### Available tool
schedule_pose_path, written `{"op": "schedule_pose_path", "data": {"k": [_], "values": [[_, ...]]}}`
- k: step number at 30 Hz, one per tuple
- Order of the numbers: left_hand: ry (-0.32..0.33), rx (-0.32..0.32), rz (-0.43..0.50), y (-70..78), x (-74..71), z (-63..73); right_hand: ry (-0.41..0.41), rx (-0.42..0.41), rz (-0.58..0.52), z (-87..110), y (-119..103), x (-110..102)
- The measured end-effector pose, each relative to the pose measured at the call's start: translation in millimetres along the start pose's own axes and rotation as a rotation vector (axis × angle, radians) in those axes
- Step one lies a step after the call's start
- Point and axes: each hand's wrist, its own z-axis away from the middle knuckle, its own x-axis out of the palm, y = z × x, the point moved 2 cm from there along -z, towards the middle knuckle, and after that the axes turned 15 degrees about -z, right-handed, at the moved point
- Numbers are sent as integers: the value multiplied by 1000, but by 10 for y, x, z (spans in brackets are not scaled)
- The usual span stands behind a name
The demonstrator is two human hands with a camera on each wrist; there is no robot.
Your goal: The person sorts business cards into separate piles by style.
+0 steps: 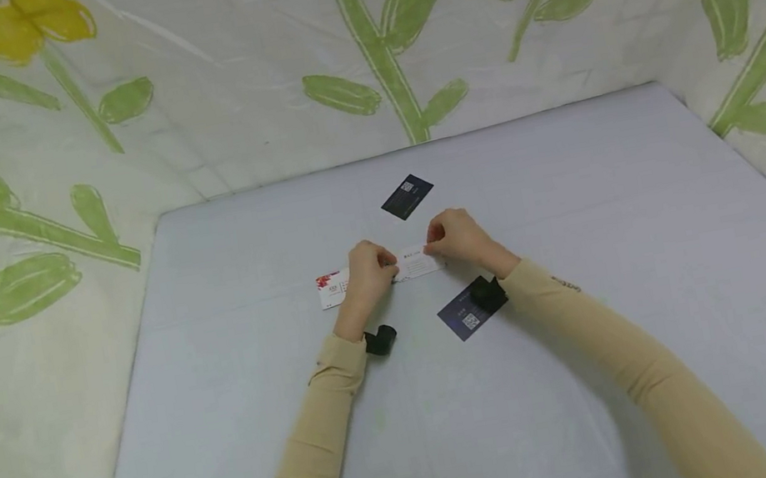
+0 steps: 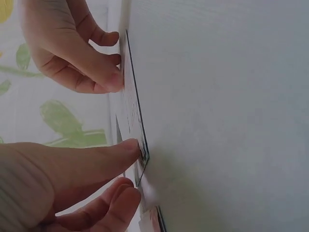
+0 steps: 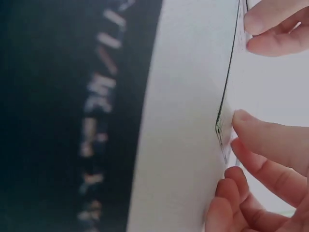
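Note:
A white business card with small print lies between my two hands on the table. My left hand pinches its left end, thumb on the printed face near the corner. At the right end, my right hand pinches the same card; its thumb shows against the card close to a corner. A second white card with a red pattern lies to the left, partly covered by my left hand.
Beyond the hands lies a dark card with a QR code. A dark blue card sits nearer, beneath the right wrist's black camera. Another black camera is at the left wrist. A flower-painted sheet borders the pale table.

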Motion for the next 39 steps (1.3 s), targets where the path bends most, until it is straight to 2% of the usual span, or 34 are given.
{"op": "schedule_pose_path", "data": {"k": [3, 7, 10, 15, 18, 24, 29, 34, 39], "values": [[1, 35, -60, 40, -23, 46, -41, -19, -25, 54, -12, -77], [6, 86, -126, 206, -67, 219, -133, -161, -47, 213, -38, -278], [-51, 120, -146, 372, -54, 387, -236, -256, -20, 375, -28, -406], [-173, 154, -205, 559, 86, 578, -403, -264, 17, 621, 52, -470], [-201, 145, -244, 594, 190, 617, -450, -254, 33, 704, 122, -447], [-185, 144, -310, 608, 346, 637, -462, -321, 78, 756, 244, -386], [-183, 146, -289, 649, 342, 656, -447, -377, 72, 755, 275, -370], [-215, 140, -244, 677, 320, 653, -438, -358, 58, 757, 282, -371], [-220, 153, -188, 645, 346, 633, -435, -317, 50, 773, 267, -369]]}}
